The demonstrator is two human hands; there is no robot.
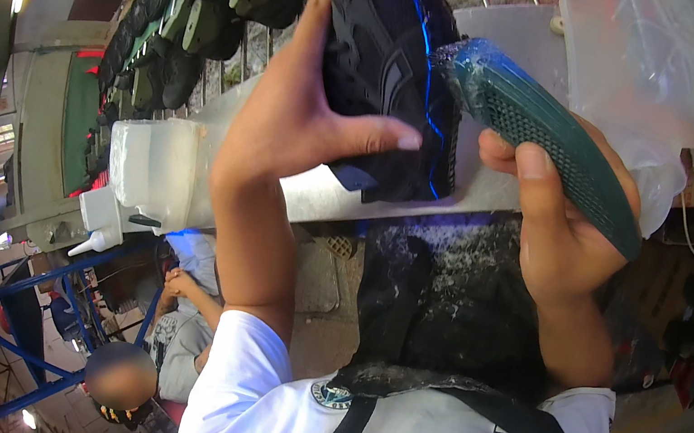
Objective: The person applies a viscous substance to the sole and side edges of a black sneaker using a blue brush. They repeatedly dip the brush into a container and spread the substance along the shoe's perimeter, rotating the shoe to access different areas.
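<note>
Matt black fabric shoe upper (384, 48); green rubber sole (552, 141), ribbed and glue-glossy at its tip.

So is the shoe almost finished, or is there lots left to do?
About midway, it seems. Done: the green sole glistens at its tip, as if coated. In hand: the left hand holds the black shoe upper, and the right hand brings the sole's tip to it. Left: the sole is not yet pressed on along its length, and more shoes wait on the rack.

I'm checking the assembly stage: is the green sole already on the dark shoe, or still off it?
Off. The right hand holds the green sole apart as a separate piece; only its tip meets the dark shoe, gripped in the left hand.
</note>
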